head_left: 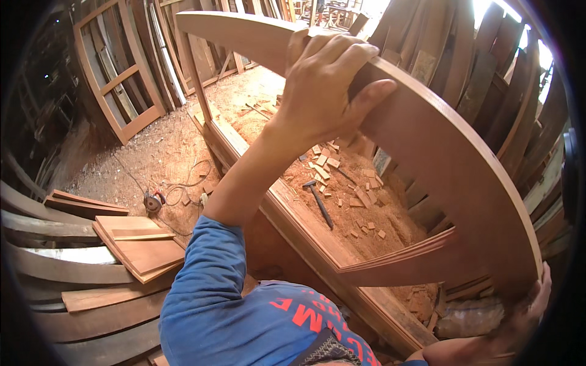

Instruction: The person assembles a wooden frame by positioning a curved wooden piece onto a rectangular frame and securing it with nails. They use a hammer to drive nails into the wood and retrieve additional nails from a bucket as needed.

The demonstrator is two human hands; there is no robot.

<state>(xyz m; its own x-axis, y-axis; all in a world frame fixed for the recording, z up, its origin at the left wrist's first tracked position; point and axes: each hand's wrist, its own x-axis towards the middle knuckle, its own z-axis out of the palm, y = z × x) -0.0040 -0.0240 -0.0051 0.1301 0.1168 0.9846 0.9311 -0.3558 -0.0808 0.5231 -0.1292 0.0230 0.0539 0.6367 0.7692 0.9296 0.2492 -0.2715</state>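
A large brown wooden frame (455,152), shaped like a door leaf, stands on its long edge before me, its upper board bowed by the lens. My left hand (329,85) grips that upper board, fingers bent over the top edge and thumb against the near face. At the far right, my right hand (540,296) is closed around the frame's end corner; it is partly hidden and slightly blurred. A grooved crosspiece (403,259) joins the upper board to a long lower rail (305,226).
On the sawdust-covered floor lie a hammer (318,204), wood offcuts (323,165) and a corded circular power tool (154,201). Boards (140,244) are stacked at left. Another wooden frame (122,85) leans at the back left, and planks (452,61) lean along the right.
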